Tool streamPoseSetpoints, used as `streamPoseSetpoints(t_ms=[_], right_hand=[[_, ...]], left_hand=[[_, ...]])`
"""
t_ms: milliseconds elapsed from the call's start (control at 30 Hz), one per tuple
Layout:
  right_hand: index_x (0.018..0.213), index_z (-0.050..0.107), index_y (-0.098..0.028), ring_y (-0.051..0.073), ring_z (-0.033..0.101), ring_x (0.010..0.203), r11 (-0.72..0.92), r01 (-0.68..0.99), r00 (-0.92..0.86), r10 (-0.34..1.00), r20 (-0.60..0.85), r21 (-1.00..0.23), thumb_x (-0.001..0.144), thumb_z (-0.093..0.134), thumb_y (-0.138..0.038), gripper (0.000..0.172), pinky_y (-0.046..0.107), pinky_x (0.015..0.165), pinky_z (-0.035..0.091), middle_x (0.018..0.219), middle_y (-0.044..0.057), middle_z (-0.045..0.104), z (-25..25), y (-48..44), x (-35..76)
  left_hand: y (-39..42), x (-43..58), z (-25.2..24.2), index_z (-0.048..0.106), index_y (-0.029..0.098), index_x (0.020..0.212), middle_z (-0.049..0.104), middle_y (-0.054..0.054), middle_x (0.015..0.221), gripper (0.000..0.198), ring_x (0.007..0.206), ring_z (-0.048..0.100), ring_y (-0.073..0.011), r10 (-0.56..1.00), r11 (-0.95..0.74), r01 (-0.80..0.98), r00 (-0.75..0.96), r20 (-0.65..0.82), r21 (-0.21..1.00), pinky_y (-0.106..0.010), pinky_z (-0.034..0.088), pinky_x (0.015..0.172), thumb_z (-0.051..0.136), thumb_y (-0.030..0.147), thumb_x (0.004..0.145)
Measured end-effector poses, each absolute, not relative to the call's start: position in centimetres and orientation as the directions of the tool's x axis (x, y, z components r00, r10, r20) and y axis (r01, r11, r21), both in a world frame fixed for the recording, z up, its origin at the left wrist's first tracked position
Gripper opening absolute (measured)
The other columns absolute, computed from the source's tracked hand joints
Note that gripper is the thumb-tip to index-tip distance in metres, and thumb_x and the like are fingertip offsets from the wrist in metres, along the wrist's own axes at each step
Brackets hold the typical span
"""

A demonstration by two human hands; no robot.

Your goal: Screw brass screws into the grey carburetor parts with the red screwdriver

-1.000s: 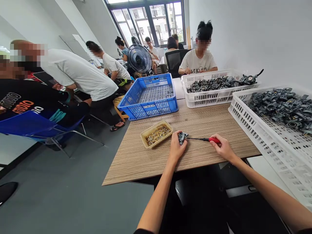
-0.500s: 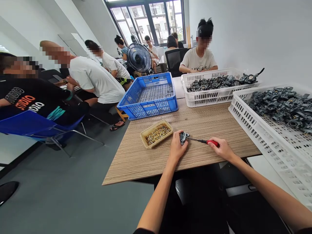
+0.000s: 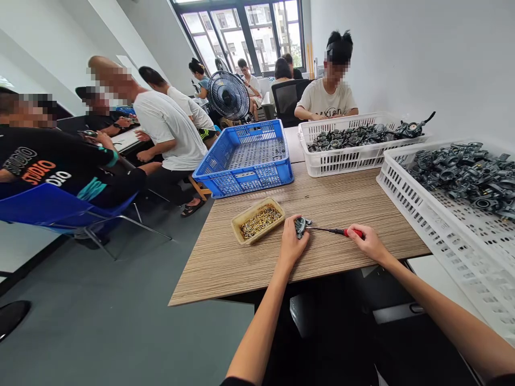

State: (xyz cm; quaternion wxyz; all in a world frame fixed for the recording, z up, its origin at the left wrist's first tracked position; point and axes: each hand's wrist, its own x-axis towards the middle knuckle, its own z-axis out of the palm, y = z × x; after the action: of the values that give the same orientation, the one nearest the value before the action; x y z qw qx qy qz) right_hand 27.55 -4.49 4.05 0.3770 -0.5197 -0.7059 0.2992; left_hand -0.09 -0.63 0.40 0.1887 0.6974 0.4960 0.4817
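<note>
My left hand is closed around a small grey metal carburetor, just above the wooden table. In my right hand is a screwdriver with a red and black handle. Its dark shaft points left, and the tip meets the carburetor's right side; whether it sits in a screw is too small to tell. Left of my left hand stands a cream-coloured tray full of small brass-coloured and silvery screws.
A blue crate stands at the table's back left. Two white crates, one at the back and one at the right, hold many carburetors. Across sits a person; others sit to the left, near a fan.
The carburetor has turned slightly in my left hand, and the screwdriver has shifted slightly to the right. At the left, a co-worker in a white shirt has leaned, showing another person behind.
</note>
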Motion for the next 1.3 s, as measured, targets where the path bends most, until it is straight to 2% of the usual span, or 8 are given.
streamPoseSetpoints(t_ms=[200, 367, 500, 800, 1133, 1300], right_hand=[[0.071, 0.061, -0.021, 0.017, 0.049, 0.064, 0.264, 0.467, -0.139, 0.964, 0.225, -0.844, 0.102, 0.051, -0.064, 0.054, 0.031, 0.061, 0.039, 0.066, 0.001, 0.053, 4.2, -4.5, 27.7], [0.077, 0.064, -0.022, 0.016, 0.044, 0.055, 0.168, 0.376, -0.068, 0.986, 0.154, -0.911, 0.096, 0.054, -0.075, 0.057, 0.030, 0.048, 0.036, 0.061, 0.000, 0.049, 3.8, -4.4, 27.8], [0.076, 0.062, -0.023, 0.015, 0.041, 0.049, 0.164, 0.341, -0.072, 0.986, 0.149, -0.926, 0.095, 0.056, -0.078, 0.058, 0.029, 0.044, 0.033, 0.056, -0.002, 0.045, 3.5, -4.2, 28.0], [0.074, 0.059, -0.023, 0.013, 0.036, 0.043, 0.129, 0.255, -0.102, 0.989, 0.106, -0.958, 0.091, 0.059, -0.082, 0.062, 0.029, 0.044, 0.031, 0.051, -0.006, 0.037, 3.4, -4.1, 28.4], [0.076, 0.062, -0.023, 0.014, 0.037, 0.048, 0.184, 0.332, -0.144, 0.979, 0.143, -0.925, 0.095, 0.056, -0.077, 0.058, 0.029, 0.045, 0.031, 0.053, -0.004, 0.039, 3.9, -4.2, 28.3], [0.076, 0.063, -0.023, 0.016, 0.041, 0.051, 0.200, 0.365, -0.137, 0.978, 0.161, -0.909, 0.096, 0.056, -0.075, 0.057, 0.029, 0.046, 0.032, 0.056, -0.002, 0.044, 3.8, -4.2, 28.3]], left_hand=[[-0.6, 0.0, 0.7, 0.056, 0.023, 0.127, 0.066, -0.009, 0.118, 0.045, 0.112, 0.065, -0.0253, 0.875, -0.426, 0.503, 0.017, 0.484, 0.752, -0.044, 0.054, 0.104, 0.064, 0.014, 0.084], [-0.9, 0.0, 1.3, 0.058, 0.023, 0.126, 0.068, -0.008, 0.114, 0.044, 0.106, 0.066, -0.0239, 0.872, -0.406, 0.477, -0.051, 0.486, 0.779, -0.042, 0.054, 0.100, 0.066, 0.016, 0.083], [-1.1, 0.1, 1.5, 0.057, 0.024, 0.125, 0.069, -0.006, 0.110, 0.042, 0.100, 0.067, -0.0218, 0.872, -0.396, 0.435, -0.097, 0.479, 0.809, -0.039, 0.056, 0.096, 0.067, 0.019, 0.085], [-1.1, 0.3, 1.7, 0.057, 0.023, 0.124, 0.070, -0.008, 0.112, 0.041, 0.101, 0.068, -0.0218, 0.844, -0.443, 0.444, -0.087, 0.529, 0.779, -0.038, 0.057, 0.094, 0.067, 0.017, 0.085], [-1.1, 0.1, 1.5, 0.057, 0.023, 0.127, 0.070, -0.009, 0.113, 0.043, 0.101, 0.068, -0.0223, 0.849, -0.448, 0.452, -0.055, 0.525, 0.771, -0.039, 0.057, 0.094, 0.068, 0.017, 0.085], [-1.0, 0.1, 1.4, 0.056, 0.024, 0.127, 0.068, -0.009, 0.117, 0.047, 0.110, 0.067, -0.0244, 0.841, -0.451, 0.488, -0.047, 0.539, 0.747, -0.043, 0.055, 0.101, 0.067, 0.013, 0.083]])
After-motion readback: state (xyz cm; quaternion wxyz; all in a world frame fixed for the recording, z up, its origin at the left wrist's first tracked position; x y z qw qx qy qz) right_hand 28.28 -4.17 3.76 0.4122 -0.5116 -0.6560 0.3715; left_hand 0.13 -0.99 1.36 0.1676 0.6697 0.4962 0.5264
